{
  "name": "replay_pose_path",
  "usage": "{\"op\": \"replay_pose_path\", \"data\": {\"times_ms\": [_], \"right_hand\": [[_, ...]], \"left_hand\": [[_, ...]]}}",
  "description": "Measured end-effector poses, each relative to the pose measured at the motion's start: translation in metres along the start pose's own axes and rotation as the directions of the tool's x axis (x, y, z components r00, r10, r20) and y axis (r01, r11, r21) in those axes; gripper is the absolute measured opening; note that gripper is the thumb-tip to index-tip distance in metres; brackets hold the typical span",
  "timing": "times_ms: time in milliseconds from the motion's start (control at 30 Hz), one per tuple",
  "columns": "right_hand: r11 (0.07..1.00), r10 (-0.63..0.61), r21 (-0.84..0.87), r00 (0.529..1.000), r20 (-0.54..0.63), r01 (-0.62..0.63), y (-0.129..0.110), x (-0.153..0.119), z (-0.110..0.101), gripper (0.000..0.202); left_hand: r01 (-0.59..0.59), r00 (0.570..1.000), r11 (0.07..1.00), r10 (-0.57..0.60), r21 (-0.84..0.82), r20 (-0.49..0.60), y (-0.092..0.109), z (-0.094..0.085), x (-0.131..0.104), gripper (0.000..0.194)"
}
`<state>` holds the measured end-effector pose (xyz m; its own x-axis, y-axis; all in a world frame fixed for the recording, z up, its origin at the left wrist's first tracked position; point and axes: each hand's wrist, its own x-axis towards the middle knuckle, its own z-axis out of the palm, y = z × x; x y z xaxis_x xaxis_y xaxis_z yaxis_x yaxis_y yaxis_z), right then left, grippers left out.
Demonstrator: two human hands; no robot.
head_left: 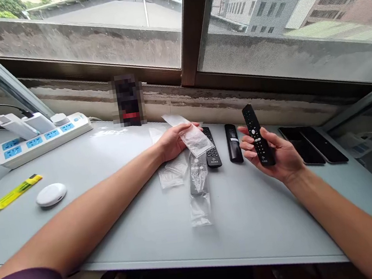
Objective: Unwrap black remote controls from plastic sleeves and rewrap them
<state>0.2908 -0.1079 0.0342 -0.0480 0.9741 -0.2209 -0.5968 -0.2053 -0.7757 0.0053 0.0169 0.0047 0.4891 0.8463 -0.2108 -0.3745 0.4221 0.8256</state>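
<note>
1. Your right hand [283,156] has its fingers curled round a black remote [257,136], thumb on one side, fingers on the other. It is raised and tilted, buttons facing you, at 2 o'clock from the bagged remote [200,195] on the desk [253,222].
2. Your left hand [174,142], near 12 o'clock, is partly closed on a clear plastic bag [196,141]; the bag hides some fingers, so you cannot tell how tight the grip is.
3. At 1 o'clock, near your left hand, lies a button-side-up remote [213,154]; just right of it, a button-side-down remote [234,149].
4. Loose wrappers [171,176] lie at 10 o'clock, just beside the bagged remote.
5. Well apart: a power strip [46,140] at 10, a white round case [51,194] at 9, dark flat devices [324,144] between 2 and 3.
</note>
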Motion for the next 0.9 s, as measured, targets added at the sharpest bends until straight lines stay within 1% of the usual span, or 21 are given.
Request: {"op": "replay_pose_path", "data": {"times_ms": [100, 167, 267, 367, 433, 533, 633, 700, 767, 900], "right_hand": [[0.997, 0.008, -0.07, 0.998, -0.063, -0.012, -0.0015, 0.0011, -0.0021, 0.021], [0.996, -0.002, -0.094, 0.998, -0.063, -0.003, -0.0029, 0.0014, -0.0033, 0.022], [0.998, -0.017, -0.064, 1.0, -0.007, 0.016, -0.0039, 0.0019, -0.0052, 0.029], [0.999, 0.019, -0.051, 0.998, 0.06, -0.016, -0.0034, 0.0034, -0.0073, 0.029], [0.999, 0.022, -0.04, 0.998, 0.064, -0.02, -0.0026, 0.0047, -0.0084, 0.032], [0.999, -0.036, -0.005, 0.999, 0.006, 0.036, -0.002, 0.0065, -0.0087, 0.036], [0.999, -0.044, -0.004, 0.994, -0.097, 0.044, -0.0036, 0.0071, -0.0079, 0.028], [0.999, -0.035, -0.003, 0.99, -0.134, 0.035, -0.0054, 0.0068, -0.0075, 0.024], [0.999, -0.035, -0.007, 0.994, -0.106, 0.035, -0.0068, 0.006, -0.0076, 0.023], [0.996, -0.046, -0.075, 0.999, 0.025, 0.048, -0.007, 0.0031, -0.0062, 0.02]], "left_hand": [[0.006, 1.0, 1.0, -0.006, -0.012, -0.002, 0.0009, 0.0014, -0.0012, 0.021], [0.012, 1.0, 1.0, -0.012, -0.015, 0.0, 0.0012, 0.002, -0.0015, 0.022], [0.013, 1.0, 1.0, -0.013, -0.012, 0.004, 0.0008, 0.0017, -0.0009, 0.021], [0.006, 1.0, 1.0, -0.006, -0.007, -0.001, 0.0, 0.0004, 0.0001, 0.021], [0.001, 1.0, 1.0, -0.001, -0.005, -0.003, -0.0005, -0.0004, 0.0007, 0.021], [-0.001, 1.0, 1.0, 0.001, -0.003, -0.004, -0.0009, -0.0008, 0.001, 0.021], [0.007, 1.0, 1.0, -0.007, 0.001, -0.006, -0.0008, -0.0005, 0.001, 0.021], [0.009, 1.0, 1.0, -0.009, 0.005, -0.007, -0.0008, -0.0005, 0.001, 0.021], [0.004, 1.0, 1.0, -0.004, 0.01, -0.007, -0.0011, -0.001, 0.0014, 0.02], [-0.009, 1.0, 1.0, 0.009, 0.012, 0.005, -0.002, -0.0025, 0.0023, 0.02]]}}
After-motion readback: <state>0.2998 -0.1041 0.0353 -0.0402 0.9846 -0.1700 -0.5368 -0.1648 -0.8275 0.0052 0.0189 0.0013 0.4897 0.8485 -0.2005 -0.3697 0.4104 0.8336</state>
